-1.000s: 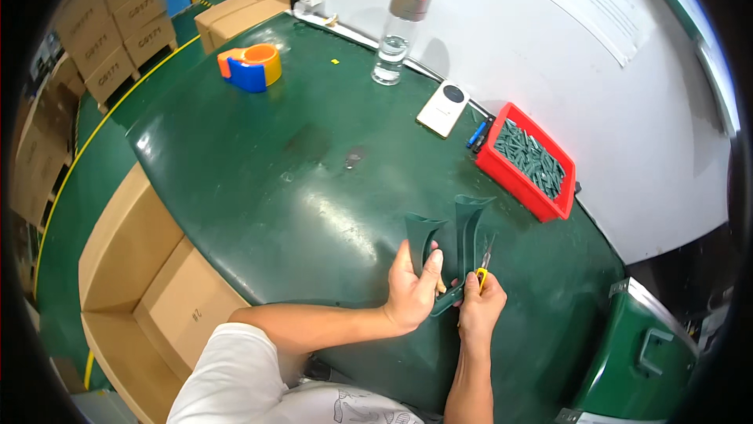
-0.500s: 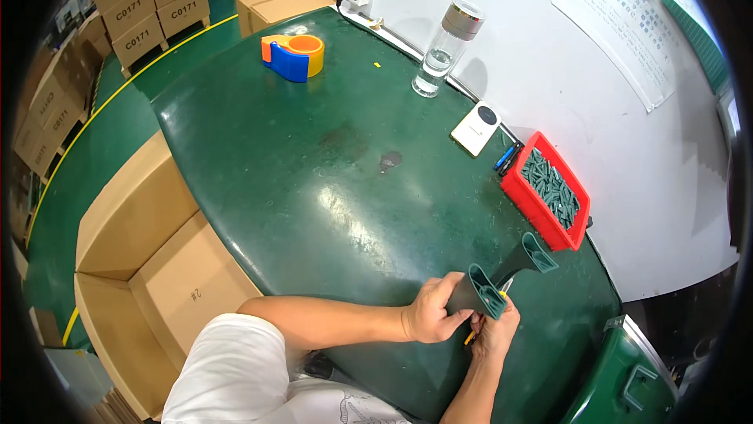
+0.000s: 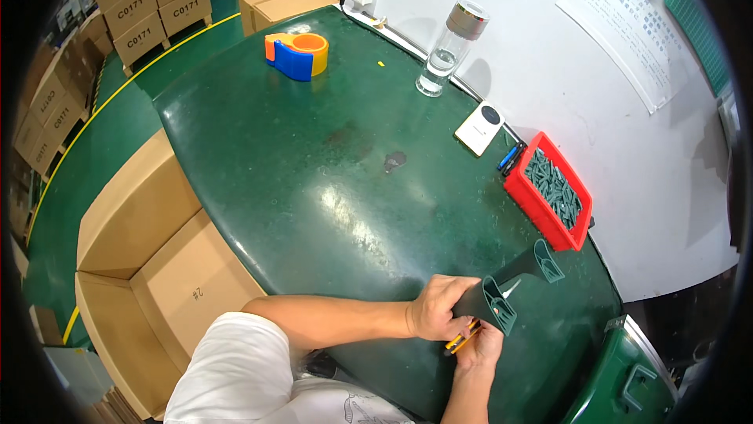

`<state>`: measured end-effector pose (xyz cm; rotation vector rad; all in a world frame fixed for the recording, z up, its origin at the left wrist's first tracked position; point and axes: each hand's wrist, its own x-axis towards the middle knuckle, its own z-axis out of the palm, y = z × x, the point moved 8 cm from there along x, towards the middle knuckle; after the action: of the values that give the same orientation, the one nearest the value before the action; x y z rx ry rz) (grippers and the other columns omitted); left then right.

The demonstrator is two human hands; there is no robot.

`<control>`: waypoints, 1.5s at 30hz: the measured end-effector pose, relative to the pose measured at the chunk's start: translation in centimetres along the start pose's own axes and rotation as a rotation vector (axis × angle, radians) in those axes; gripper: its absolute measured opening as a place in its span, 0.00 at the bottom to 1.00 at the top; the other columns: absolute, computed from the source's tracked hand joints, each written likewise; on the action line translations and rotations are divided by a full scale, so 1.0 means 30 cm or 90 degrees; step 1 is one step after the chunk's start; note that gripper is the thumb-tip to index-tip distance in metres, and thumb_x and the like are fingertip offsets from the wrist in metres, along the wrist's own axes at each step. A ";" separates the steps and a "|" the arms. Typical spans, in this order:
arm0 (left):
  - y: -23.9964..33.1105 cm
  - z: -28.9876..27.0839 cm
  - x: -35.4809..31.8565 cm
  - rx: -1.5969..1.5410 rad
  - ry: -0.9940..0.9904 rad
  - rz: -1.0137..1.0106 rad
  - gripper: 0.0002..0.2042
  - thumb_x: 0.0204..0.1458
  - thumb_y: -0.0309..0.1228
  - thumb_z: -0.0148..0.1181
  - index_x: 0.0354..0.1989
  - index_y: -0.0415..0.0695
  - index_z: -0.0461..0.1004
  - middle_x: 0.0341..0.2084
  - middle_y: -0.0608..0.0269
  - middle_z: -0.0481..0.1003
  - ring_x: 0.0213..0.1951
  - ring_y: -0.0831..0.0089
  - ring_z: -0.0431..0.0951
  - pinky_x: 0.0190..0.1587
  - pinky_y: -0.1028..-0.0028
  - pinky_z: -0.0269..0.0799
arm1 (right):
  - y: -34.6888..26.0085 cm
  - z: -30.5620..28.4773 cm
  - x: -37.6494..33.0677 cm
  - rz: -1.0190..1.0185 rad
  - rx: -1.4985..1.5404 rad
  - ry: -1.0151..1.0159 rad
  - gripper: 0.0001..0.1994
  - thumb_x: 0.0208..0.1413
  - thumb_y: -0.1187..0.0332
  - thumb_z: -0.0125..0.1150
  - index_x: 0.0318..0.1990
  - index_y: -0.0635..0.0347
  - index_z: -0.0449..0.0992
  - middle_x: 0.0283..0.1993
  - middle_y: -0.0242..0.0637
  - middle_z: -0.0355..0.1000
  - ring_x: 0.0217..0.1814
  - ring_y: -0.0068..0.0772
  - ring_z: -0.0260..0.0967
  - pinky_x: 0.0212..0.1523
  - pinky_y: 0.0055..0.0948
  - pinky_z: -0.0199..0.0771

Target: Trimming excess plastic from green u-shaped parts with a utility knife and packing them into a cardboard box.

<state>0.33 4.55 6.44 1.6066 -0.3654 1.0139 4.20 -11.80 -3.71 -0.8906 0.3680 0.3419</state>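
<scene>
The work looks under way rather than finished: a dark green plastic piece with two flared, open ends [image 3: 496, 306] is held up over the right-hand part of the green tabletop [image 3: 329, 165], not set down. The person's left hand [image 3: 438, 308] is wrapped around its nearer flared end, thumb below. The right hand [image 3: 480, 347] is curled beneath, apparently gripping a yellow-and-black-handled tool [image 3: 463, 336], whose pale pointed tip shows beyond the nearer end. No finished cut or joint can be made out, so what remains on this piece cannot be told. Small green plastic strips fill the red tray [image 3: 530, 208] just beyond, and an open cardboard carton [image 3: 141, 224] stands left of the table. Hidden are most of the right fingers, the tool's middle, and whatever joins the two flared ends; the tool's type is unclear.
</scene>
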 end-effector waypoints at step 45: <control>-0.126 0.104 0.105 0.130 -0.255 0.095 0.21 0.31 0.20 0.65 0.40 0.38 0.73 0.35 0.55 0.76 0.34 0.55 0.77 0.36 0.69 0.74 | -0.127 0.166 -0.141 -0.099 -0.450 -0.186 0.10 0.57 0.70 0.55 0.45 0.62 0.71 0.24 0.25 0.68 0.26 0.12 0.61 0.26 0.17 0.62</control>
<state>6.11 3.75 6.48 1.9969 -0.6783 0.8552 2.95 -10.61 3.65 -1.5268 -0.1112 0.4606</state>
